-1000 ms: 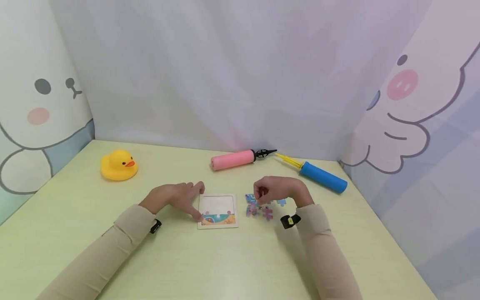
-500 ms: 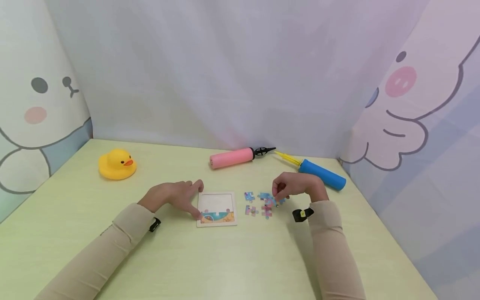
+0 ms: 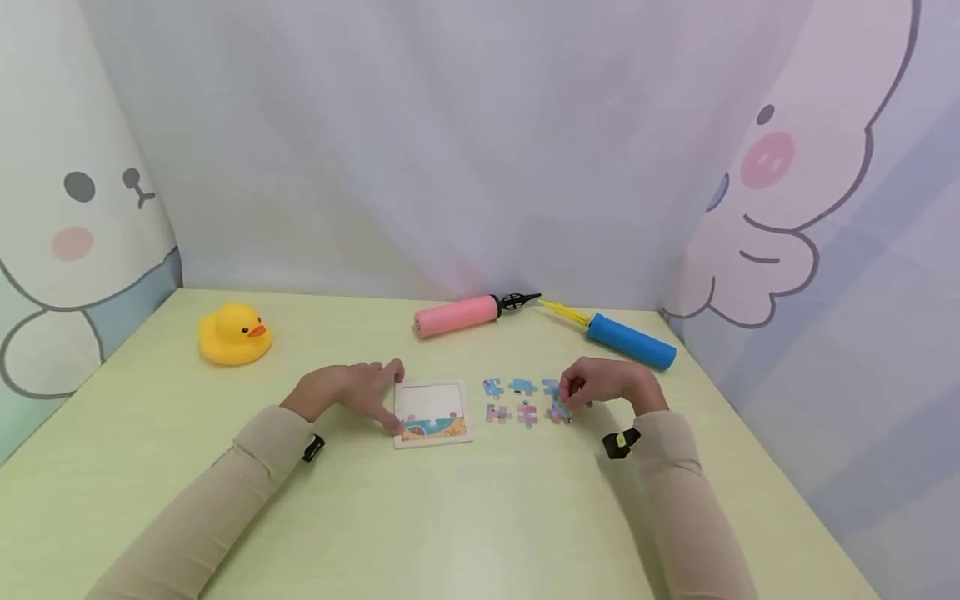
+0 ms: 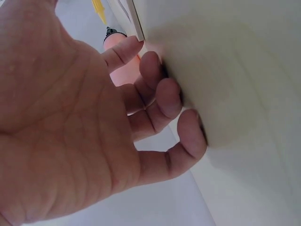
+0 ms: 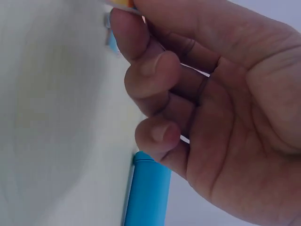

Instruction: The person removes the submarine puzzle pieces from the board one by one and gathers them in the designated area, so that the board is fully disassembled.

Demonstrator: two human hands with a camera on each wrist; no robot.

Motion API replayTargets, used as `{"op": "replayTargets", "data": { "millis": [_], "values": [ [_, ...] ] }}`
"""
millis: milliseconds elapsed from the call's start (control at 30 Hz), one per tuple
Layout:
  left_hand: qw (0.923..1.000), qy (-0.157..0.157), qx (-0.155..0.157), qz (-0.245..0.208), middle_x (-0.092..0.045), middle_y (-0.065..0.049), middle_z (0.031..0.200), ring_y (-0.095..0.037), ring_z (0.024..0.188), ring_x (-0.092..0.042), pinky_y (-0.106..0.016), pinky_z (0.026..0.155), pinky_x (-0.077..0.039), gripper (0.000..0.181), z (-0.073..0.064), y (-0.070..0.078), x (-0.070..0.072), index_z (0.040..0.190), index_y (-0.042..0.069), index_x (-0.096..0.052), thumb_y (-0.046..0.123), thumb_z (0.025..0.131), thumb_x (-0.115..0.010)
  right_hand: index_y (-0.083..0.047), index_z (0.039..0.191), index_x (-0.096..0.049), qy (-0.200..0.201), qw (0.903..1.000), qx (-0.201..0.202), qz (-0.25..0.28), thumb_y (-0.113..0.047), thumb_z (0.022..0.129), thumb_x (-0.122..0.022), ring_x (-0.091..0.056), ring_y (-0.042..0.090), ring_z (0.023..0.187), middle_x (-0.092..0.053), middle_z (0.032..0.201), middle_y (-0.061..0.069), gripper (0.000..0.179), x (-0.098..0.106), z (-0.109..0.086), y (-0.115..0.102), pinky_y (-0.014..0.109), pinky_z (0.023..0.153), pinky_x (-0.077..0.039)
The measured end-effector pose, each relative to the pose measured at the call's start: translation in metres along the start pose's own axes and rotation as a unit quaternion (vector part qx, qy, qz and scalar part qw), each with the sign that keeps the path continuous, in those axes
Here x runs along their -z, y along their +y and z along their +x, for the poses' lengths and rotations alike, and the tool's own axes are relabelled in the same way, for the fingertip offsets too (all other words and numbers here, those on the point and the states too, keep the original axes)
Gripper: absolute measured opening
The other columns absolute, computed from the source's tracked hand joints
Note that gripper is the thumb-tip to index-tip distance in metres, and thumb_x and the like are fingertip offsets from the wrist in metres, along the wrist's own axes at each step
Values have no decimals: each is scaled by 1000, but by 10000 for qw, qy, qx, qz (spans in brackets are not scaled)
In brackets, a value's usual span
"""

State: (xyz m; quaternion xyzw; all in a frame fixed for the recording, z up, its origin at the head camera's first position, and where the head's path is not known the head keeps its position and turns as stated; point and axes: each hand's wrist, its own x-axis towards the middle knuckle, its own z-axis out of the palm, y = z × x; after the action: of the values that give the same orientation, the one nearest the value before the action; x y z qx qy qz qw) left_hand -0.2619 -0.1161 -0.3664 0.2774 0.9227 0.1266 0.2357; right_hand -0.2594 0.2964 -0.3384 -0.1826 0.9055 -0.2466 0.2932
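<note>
The left hand touches the left side of the puzzle frame on the worktop, fingers spread; to its right, the right hand has its fingers pinching a puzzle piece near loose pieces. A careless dip could knock those askew; a nudge could shift the lightly braced frame.

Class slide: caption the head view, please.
Left hand at a partly filled puzzle frame, right hand at loose pieces.
</note>
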Motion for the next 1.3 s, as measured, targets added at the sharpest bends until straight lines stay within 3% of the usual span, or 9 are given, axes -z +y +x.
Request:
{"op": "replayTargets", "data": {
  "millis": [367,700,967,1133,1300],
  "values": [
    [9999,16,91,72,-50,-8,101,-24,91,-51,-44,78,-42,74,4,-3,-2,127,15,-38,53,78,-79,-10,88,-66,128,9993,-130,-330,-9,90,-71,-50,15,74,-59,82,0,5,-7,10,4,30,68,-42],
    [9999,63,137,-38,-50,-9,103,-25,92,-51,-45,79,-42,75,-12,-1,-3,129,15,-38,52,78,-79,-11,93,-65,288,9983,-66,-510,-13,92,-71,-52,17,79,-59,88,2,7,-8,15,-6,33,72,-44],
    [9999,34,-59,-114,-53,-7,99,-23,89,-52,-43,83,-43,77,-10,-2,-6,131,16,-36,54,80,-79,-11,105,-64,426,9951,273,-854,-15,94,-69,-57,19,83,-61,94,2,13,-4,11,-36,36,73,-48],
    [9996,-52,-180,-198,-52,-7,101,-23,94,-51,-45,87,-42,79,-5,-4,-2,132,15,-35,53,79,-80,-9,110,-65,442,9917,741,-952,-15,95,-68,-59,18,83,-62,94,1,17,-4,17,-60,35,73,-49],
    [9989,-115,-358,-283,-51,-8,102,-24,96,-49,-44,89,-41,77,1,-6,-2,130,13,-36,48,79,-82,-10,111,-65,299,9884,1063,-1044,-15,95,-67,-59,16,81,-63,94,-1,17,-19,33,-84,34,73,-50]
  ]
}}
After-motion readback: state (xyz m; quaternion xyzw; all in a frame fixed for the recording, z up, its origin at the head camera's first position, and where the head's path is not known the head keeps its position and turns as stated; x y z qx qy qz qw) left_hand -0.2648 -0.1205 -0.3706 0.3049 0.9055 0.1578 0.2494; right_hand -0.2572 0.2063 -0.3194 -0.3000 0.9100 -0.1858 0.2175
